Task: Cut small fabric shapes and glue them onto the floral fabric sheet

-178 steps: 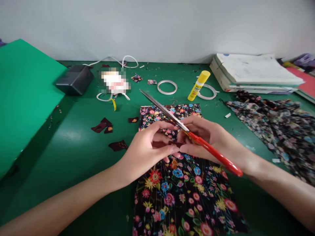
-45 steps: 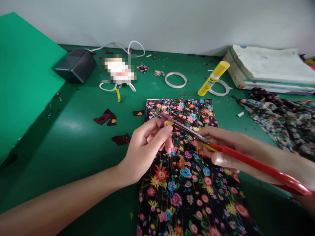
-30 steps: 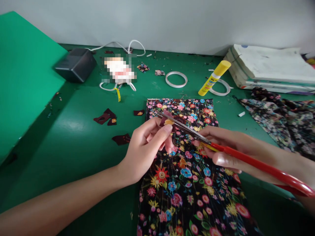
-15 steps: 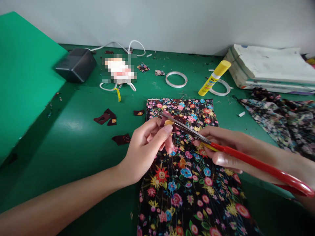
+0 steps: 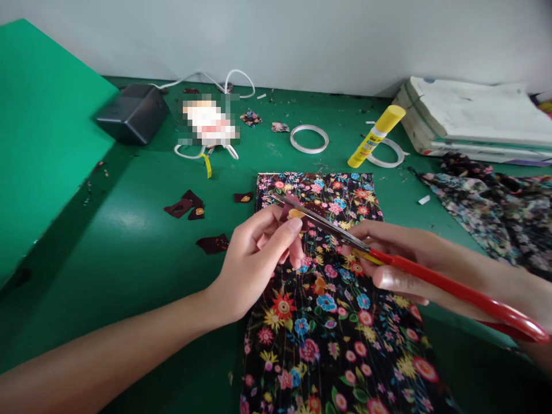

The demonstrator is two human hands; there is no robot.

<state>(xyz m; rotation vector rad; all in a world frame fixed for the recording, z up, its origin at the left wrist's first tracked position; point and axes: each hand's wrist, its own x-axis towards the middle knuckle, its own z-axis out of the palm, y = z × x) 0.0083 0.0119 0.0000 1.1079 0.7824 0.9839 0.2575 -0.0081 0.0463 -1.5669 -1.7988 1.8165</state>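
A small maroon fabric scrap (image 5: 295,214) with an orange motif is pinched between the thumb and fingers of the left hand (image 5: 254,261), above the floral fabric (image 5: 319,345) which lies on the tabletop (image 5: 107,253). The right hand (image 5: 399,244) is closed on the red-handled scissors (image 5: 407,268), and their blades lie across the scrap, close to the left thumb. The hands are apart from each other.

The main danger seems to be a cut fingertip, because thumb and steel are so near. The cut could also run into the orange motif, if the scrap turns in the pinch. If the blade tips dip, they could nick the floral fabric underneath; how high they are above it, one cannot tell.

To the left lie loose maroon scraps (image 5: 213,244), which the left forearm could sweep away. Toward the tabletop's far edge, the glue stick (image 5: 376,138) stands near a tape roll (image 5: 309,152); a careless reach could knock it over.
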